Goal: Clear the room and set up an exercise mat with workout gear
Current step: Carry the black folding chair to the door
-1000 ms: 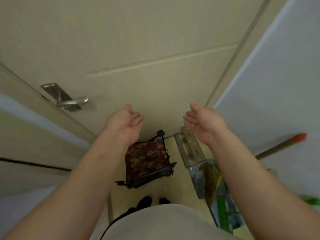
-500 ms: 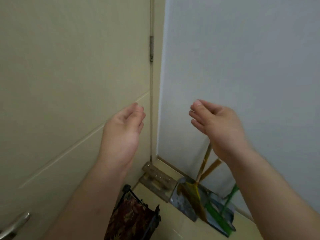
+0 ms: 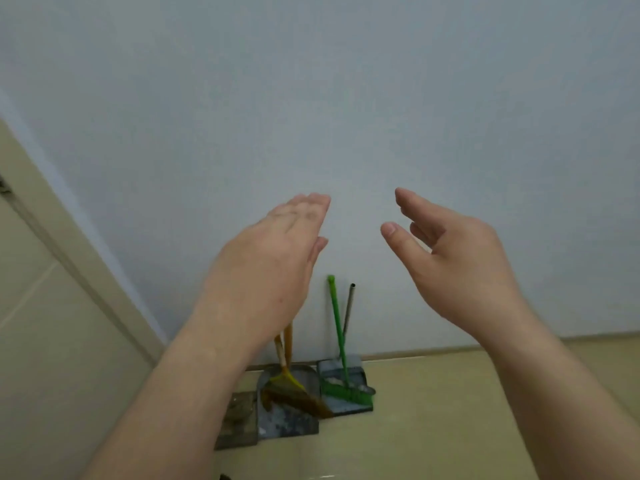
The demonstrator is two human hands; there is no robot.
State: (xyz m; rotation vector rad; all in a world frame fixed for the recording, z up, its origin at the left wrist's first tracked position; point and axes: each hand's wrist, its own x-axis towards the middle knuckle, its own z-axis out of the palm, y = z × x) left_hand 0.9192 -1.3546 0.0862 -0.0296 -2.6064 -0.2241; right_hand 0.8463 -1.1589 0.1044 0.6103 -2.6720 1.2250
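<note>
Fingers [image 3: 311,209] on both hands are loose and holding nothing, no mat or workout gear in sight, so I'd shift the brooms [image 3: 337,327] and dustpans [image 3: 341,372] from the wall first.

Two hands [image 3: 270,271] [image 3: 460,268], two dustpans [image 3: 291,420] [image 3: 346,372], two brooms [image 3: 294,393] [image 3: 337,341].

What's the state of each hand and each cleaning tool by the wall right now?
left hand: open, empty, raised.
right hand: open, empty, raised.
green broom: upright, leaning on the wall, bristles in its dustpan.
yellow broom: leaning on the wall, bristles in the grey dustpan.
</note>
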